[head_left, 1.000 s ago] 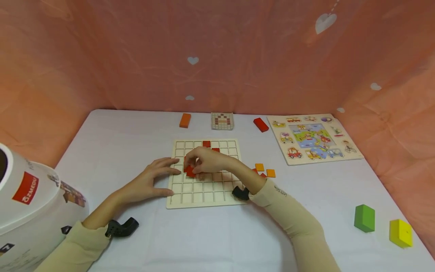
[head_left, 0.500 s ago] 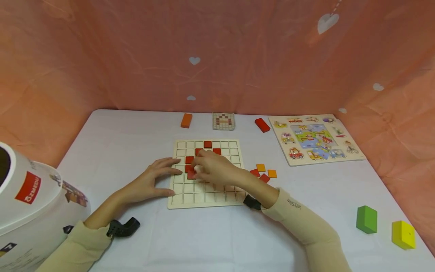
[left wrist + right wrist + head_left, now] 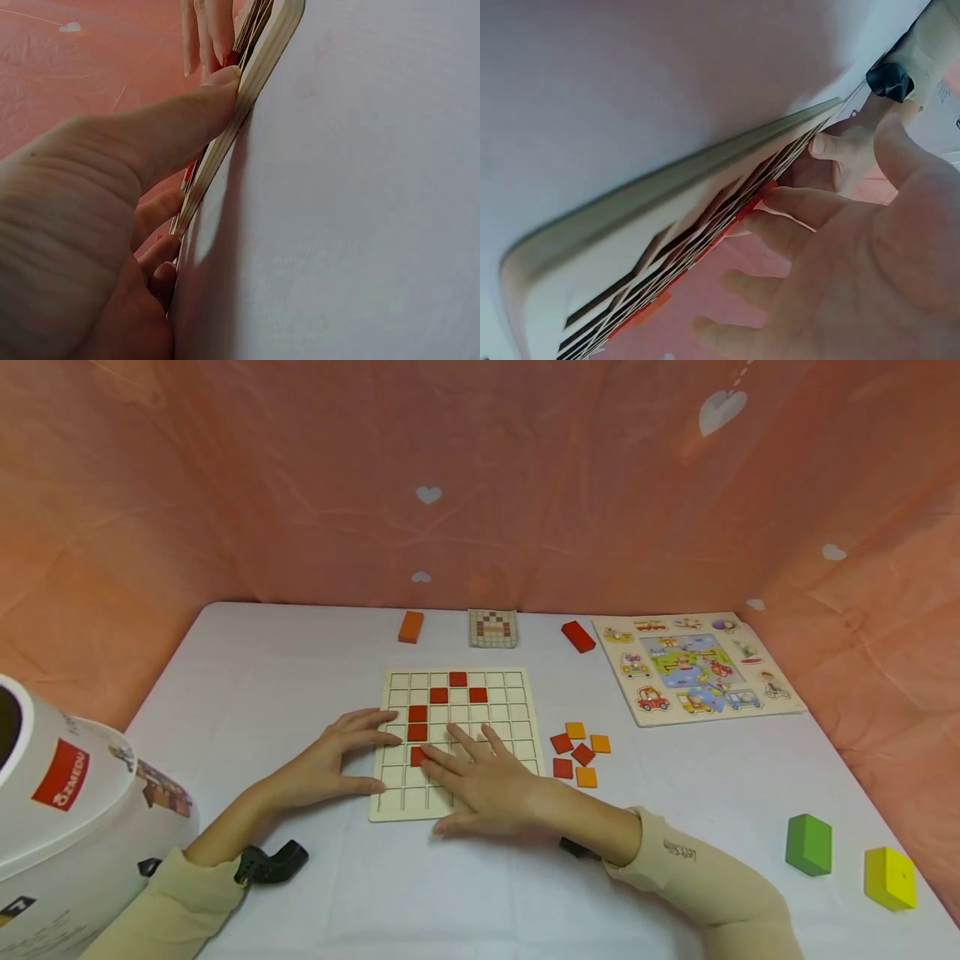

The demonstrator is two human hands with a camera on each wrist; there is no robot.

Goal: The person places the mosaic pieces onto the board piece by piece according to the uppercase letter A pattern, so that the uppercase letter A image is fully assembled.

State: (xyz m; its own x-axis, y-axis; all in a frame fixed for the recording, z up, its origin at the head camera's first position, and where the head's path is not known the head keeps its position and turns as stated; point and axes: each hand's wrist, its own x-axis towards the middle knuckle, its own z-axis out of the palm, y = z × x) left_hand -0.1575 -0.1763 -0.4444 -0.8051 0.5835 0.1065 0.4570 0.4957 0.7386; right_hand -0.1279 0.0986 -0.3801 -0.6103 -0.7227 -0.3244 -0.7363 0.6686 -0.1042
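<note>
A wooden grid board [image 3: 517,727] lies on the white table with several red tiles [image 3: 417,713] set in its cells. My left hand [image 3: 352,762] rests on the board's left edge, fingers spread on top and thumb [image 3: 180,127] pressed against the side. My right hand [image 3: 468,770] lies flat on the board's near half with straight fingers. Its index fingertip touches the lowest red tile [image 3: 415,754]. The right wrist view shows the board's edge [image 3: 630,217] and that red tile [image 3: 750,208] by my fingers. Neither hand holds anything.
Loose red and orange tiles [image 3: 577,753] lie right of the board. At the back are an orange block [image 3: 409,627], a pattern card [image 3: 492,627], a red block [image 3: 577,636] and a vehicle puzzle [image 3: 693,667]. A green block [image 3: 808,843], yellow block [image 3: 887,877], white container [image 3: 67,827].
My right hand let go of a red tile in the grid, flattened out and drew back toward the near edge. More loose tiles now show at the right. The left hand stayed put.
</note>
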